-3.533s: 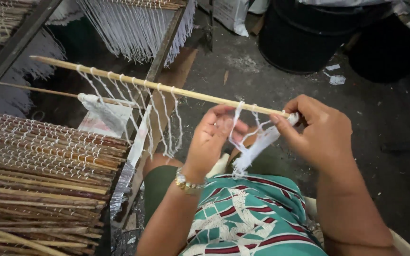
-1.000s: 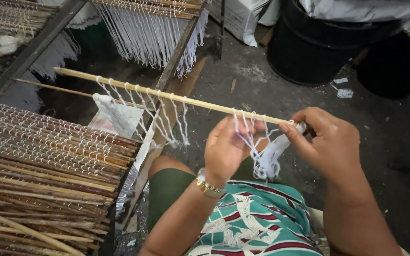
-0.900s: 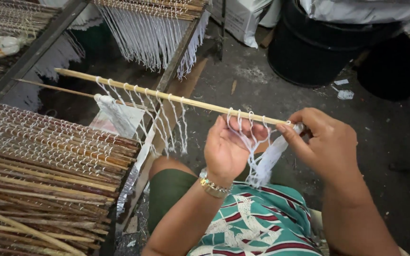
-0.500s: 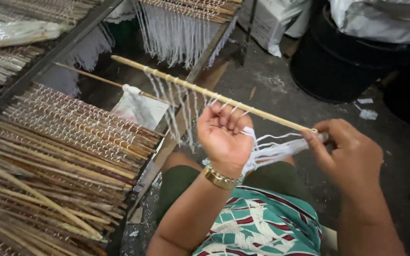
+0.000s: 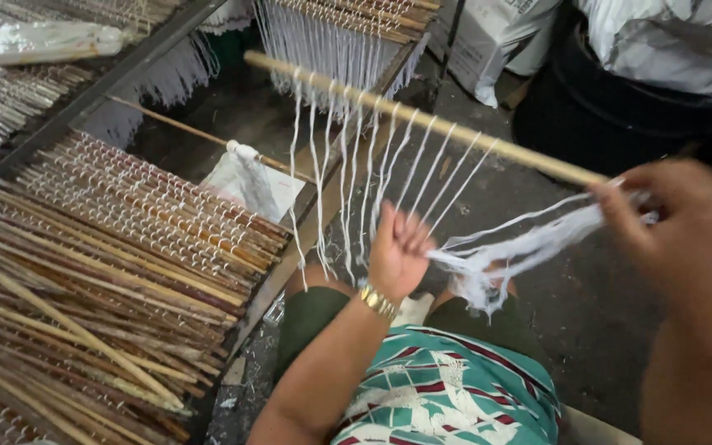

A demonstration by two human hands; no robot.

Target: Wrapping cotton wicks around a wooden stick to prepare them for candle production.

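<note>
A long wooden stick [image 5: 422, 119] runs from upper left to right across my lap, with several white strings [image 5: 348, 189] hanging from it in loops. My right hand [image 5: 686, 239] grips the stick's right end together with a bundle of loose white strings [image 5: 521, 247]. My left hand [image 5: 397, 255] is below the stick, fingers spread, pulling that bundle to the left; a gold watch sits on its wrist. The strands stretch taut between the two hands.
A stack of finished sticks wound with string [image 5: 100, 272] fills the rack at left. More strung sticks [image 5: 356, 25] hang at the top. A white plastic bag [image 5: 249, 177] lies by the rack. A black tub [image 5: 620, 99] stands at the right on the grey floor.
The stick has risen and tilted steeply. My left hand dropped from the stick and drew the string bundle down and leftward, while my right hand kept hold of the end.
</note>
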